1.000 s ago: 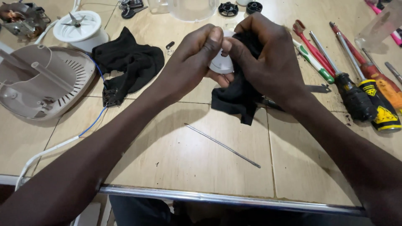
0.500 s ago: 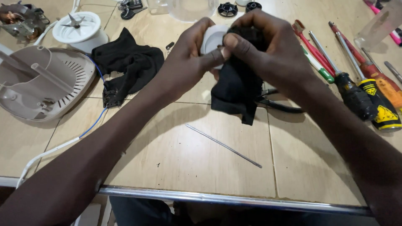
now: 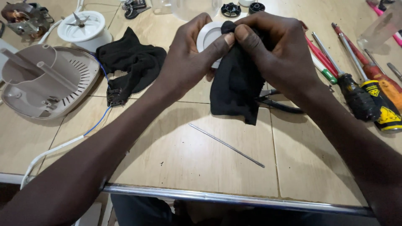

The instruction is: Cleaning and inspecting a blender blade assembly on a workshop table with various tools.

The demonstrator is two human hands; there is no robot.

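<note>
My left hand grips a small round white plastic cap, fingers curled behind it and the thumb pressed across its front. My right hand is closed too, pinching a black cloth against the cap's right edge between thumb and forefinger; the cloth hangs down from that pinch and its lower end drapes onto the desk. Both hands hold the cap up above the middle of the desk, towards its far edge.

Just right of the hanging cloth, black-handled pliers lie partly under my right wrist. Nearer the front edge a thin straight metal rod lies slanted on the tiles. Along the right edge sit several screwdrivers: a black-and-yellow-handled screwdriver, a black-handled screwdriver and a red-handled screwdriver.

To the left of my left hand a second crumpled black cloth lies on the desk. Beyond it, at the left edge, rests a beige plastic appliance housing, with a white blade base behind it near the far left corner. A white cable runs towards the front left corner.
</note>
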